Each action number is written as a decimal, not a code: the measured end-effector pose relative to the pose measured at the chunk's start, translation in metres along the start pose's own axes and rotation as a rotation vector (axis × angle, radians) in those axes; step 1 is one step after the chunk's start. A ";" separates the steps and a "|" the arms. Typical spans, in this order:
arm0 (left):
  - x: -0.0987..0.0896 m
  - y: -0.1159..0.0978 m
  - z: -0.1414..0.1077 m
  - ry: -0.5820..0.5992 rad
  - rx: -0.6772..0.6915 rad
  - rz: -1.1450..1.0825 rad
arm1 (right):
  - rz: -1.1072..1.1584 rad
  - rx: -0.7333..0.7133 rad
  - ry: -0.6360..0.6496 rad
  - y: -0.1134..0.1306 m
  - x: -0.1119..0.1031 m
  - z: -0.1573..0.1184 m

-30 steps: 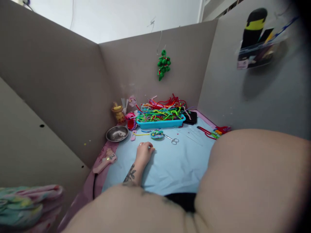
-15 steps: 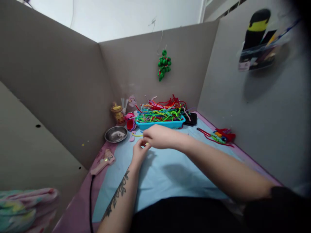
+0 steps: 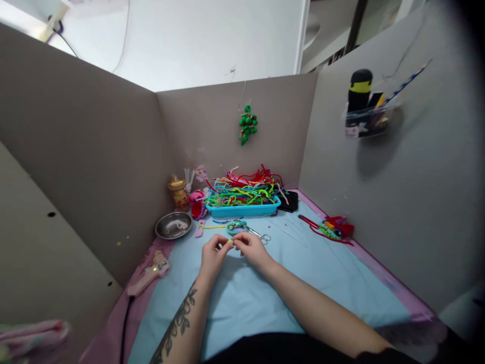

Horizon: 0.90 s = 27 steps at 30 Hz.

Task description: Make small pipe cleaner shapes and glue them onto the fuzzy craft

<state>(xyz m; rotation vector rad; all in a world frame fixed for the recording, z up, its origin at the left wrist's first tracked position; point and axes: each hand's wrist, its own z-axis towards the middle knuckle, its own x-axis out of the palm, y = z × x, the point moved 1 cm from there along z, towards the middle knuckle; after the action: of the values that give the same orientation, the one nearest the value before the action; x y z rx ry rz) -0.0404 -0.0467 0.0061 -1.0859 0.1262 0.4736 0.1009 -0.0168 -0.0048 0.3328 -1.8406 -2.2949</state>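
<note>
Above the light-blue cloth, my left hand (image 3: 213,256) and my right hand (image 3: 250,248) meet fingertip to fingertip. Between them shows a small yellow piece (image 3: 230,242), pinched by both; it looks like a bit of pipe cleaner, but most of it is hidden by the fingers. Just beyond the hands lies a turquoise fuzzy craft piece (image 3: 237,225) with yellow spots. Scissors (image 3: 264,236) rest to its right. A yellow pipe cleaner (image 3: 212,227) stretches out to its left, close to a small pink tag-like item (image 3: 199,229).
A blue tray (image 3: 242,210) heaped with colourful pipe cleaners stands at the back. A metal bowl (image 3: 161,228) holding small white bits and a pink glue gun (image 3: 146,280) with a cord are at left. Red and green pipe-cleaner work (image 3: 335,228) lies right. Grey panels surround the table.
My right hand has come down from above my left hand to its right side, fingertips meeting. The turquoise piece and the scissors now show. The view has tilted up.
</note>
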 end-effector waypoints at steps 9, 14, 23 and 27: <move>0.000 0.010 -0.005 -0.002 0.235 0.267 | 0.225 0.120 0.072 -0.002 0.001 -0.002; 0.002 0.008 -0.006 0.015 0.332 0.488 | 0.302 0.265 0.074 0.000 0.001 -0.005; 0.013 0.000 -0.011 0.113 0.329 0.766 | -0.009 0.128 0.003 -0.010 0.002 -0.002; 0.015 0.002 -0.011 0.127 0.314 0.764 | -0.028 0.125 0.010 -0.012 0.003 0.000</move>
<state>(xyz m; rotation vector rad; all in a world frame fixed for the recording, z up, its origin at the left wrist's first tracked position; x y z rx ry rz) -0.0267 -0.0514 -0.0057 -0.7275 0.7197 1.0290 0.0979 -0.0154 -0.0164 0.3894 -1.9919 -2.1964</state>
